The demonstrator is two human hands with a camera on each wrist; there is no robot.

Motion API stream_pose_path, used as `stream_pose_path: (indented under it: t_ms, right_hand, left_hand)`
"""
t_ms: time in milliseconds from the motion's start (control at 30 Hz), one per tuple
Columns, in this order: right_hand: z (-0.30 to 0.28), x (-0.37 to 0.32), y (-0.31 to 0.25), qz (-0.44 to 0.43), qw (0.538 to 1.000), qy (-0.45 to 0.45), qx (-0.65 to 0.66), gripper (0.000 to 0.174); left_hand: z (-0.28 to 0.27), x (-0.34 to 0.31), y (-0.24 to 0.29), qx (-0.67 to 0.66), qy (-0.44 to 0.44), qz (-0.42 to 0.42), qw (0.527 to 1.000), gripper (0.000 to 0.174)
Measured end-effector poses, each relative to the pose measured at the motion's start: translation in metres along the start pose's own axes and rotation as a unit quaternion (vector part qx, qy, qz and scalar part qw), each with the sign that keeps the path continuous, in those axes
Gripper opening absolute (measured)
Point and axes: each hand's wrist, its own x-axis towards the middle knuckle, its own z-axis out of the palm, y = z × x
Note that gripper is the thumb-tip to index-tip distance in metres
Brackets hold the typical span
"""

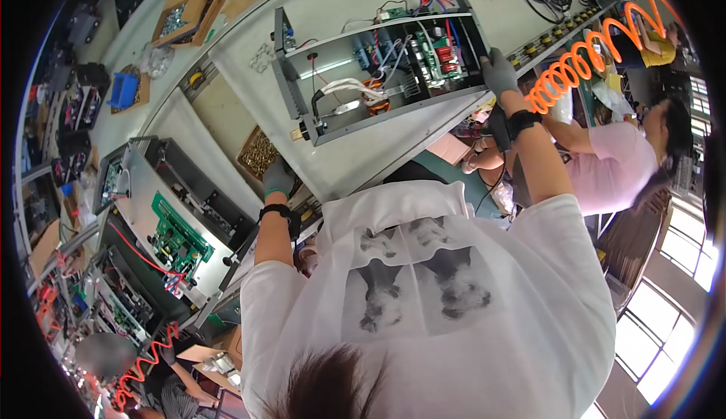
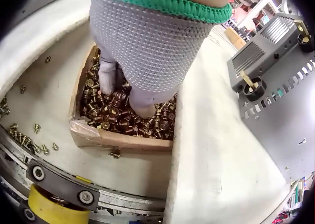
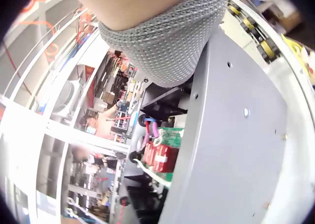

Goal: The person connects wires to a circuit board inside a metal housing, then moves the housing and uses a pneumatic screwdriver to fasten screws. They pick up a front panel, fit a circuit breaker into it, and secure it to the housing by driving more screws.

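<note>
electronics assembly workshop: wired chassis [image 1: 401, 115], screws [image 2: 110, 116]

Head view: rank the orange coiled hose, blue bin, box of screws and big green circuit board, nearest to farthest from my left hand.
1. Box of screws: your left hand reaches into it.
2. Big green circuit board: lower left of the hand.
3. Blue bin: upper left.
4. Orange coiled hose: far right.
</note>
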Motion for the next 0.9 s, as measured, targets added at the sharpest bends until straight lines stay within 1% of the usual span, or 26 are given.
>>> stream_pose_path:
  t_ms: [67, 133, 200, 233, 267, 300, 333, 367, 400, 433, 500, 533, 600, 633, 667, 700, 733, 767, 800, 833, 867, 900]
  right_hand:
    - [-0.001, -0.035, -0.001, -0.052, 0.990, 0.116, 0.061, 0.035]
    - [-0.006, -0.080, -0.004, -0.150, 0.948, 0.239, 0.145, 0.029]
    - [-0.009, -0.129, 0.000, -0.190, 0.945, 0.242, 0.107, 0.023]
    - [-0.004, -0.151, 0.006, -0.211, 0.947, 0.215, 0.114, 0.020]
    - [0.007, -0.171, 0.015, -0.231, 0.947, 0.187, 0.122, 0.017]
    - [0.024, -0.185, 0.030, -0.197, 0.963, 0.126, 0.133, 0.017]
    - [0.042, -0.196, 0.049, -0.163, 0.974, 0.064, 0.143, 0.017]
    - [0.065, -0.204, 0.071, -0.058, 0.989, -0.030, 0.132, 0.019]
    - [0.084, -0.207, 0.092, 0.046, 0.984, -0.124, 0.118, 0.022]
    - [0.096, -0.204, 0.108, 0.045, 0.984, -0.125, 0.122, 0.022]
    - [0.115, -0.195, 0.131, 0.141, 0.963, -0.205, 0.100, 0.041]
    - [0.123, -0.189, 0.137, 0.142, 0.962, -0.207, 0.104, 0.041]
    - [0.142, -0.171, 0.146, 0.256, 0.955, -0.120, 0.090, 0.059]
    - [0.153, -0.165, 0.148, 0.254, 0.961, -0.043, 0.100, 0.073]
    - [0.162, -0.155, 0.152, 0.255, 0.961, -0.039, 0.101, 0.073]
    - [0.166, -0.148, 0.147, 0.206, 0.960, 0.000, 0.188, 0.073]
    - [0.165, -0.141, 0.144, 0.156, 0.950, 0.046, 0.268, 0.072]
    - [0.156, -0.134, 0.135, 0.207, 0.925, -0.022, 0.318, 0.070]
    - [0.146, -0.125, 0.124, 0.254, 0.891, -0.086, 0.367, 0.068]
    - [0.156, -0.121, 0.126, 0.259, 0.894, -0.060, 0.360, 0.064]
    - [0.174, -0.119, 0.133, 0.263, 0.897, -0.037, 0.352, 0.060]
    - [0.190, -0.118, 0.138, 0.240, 0.904, -0.003, 0.354, 0.059]
  left_hand:
    - [0.006, 0.004, -0.010, -0.019, 0.010, 0.017, 1.000, 0.029]
    - [0.016, 0.014, -0.023, -0.063, 0.011, -0.007, 0.998, 0.029]
    - [0.007, 0.009, -0.014, -0.102, 0.021, -0.057, 0.993, 0.024]
    - [0.002, 0.006, -0.010, -0.099, 0.025, -0.055, 0.993, 0.024]
    - [-0.003, 0.004, -0.006, -0.103, 0.032, -0.074, 0.991, 0.025]
    - [-0.006, 0.003, -0.004, -0.107, 0.038, -0.093, 0.989, 0.025]
    - [-0.009, 0.002, -0.001, -0.105, 0.040, -0.094, 0.989, 0.025]
    - [-0.011, 0.001, 0.001, -0.122, 0.061, -0.109, 0.985, 0.024]
    - [-0.014, 0.000, 0.002, -0.139, 0.082, -0.124, 0.979, 0.023]
    - [-0.013, 0.002, -0.002, -0.136, 0.085, -0.126, 0.979, 0.023]
    - [-0.003, 0.010, -0.013, -0.198, 0.127, -0.151, 0.960, 0.021]
    - [-0.002, 0.011, -0.016, -0.193, 0.128, -0.151, 0.961, 0.021]
    - [0.000, 0.014, -0.019, -0.205, 0.138, -0.183, 0.951, 0.020]
    - [0.001, 0.015, -0.020, -0.204, 0.139, -0.181, 0.952, 0.020]
    - [0.002, 0.013, -0.023, -0.203, 0.157, -0.172, 0.951, 0.021]
    - [0.006, 0.013, -0.029, -0.203, 0.172, -0.161, 0.950, 0.021]
    - [0.030, 0.030, -0.055, -0.282, 0.200, -0.144, 0.927, 0.019]
    - [0.032, 0.031, -0.054, -0.455, 0.181, -0.179, 0.853, 0.018]
    - [0.030, 0.030, -0.052, -0.525, 0.181, -0.229, 0.799, 0.015]
    - [0.028, 0.027, -0.049, -0.576, 0.201, -0.258, 0.749, 0.016]
    - [0.025, 0.021, -0.054, -0.625, 0.170, -0.245, 0.722, 0.014]
    - [0.034, 0.029, -0.078, -0.700, 0.158, -0.226, 0.658, 0.015]
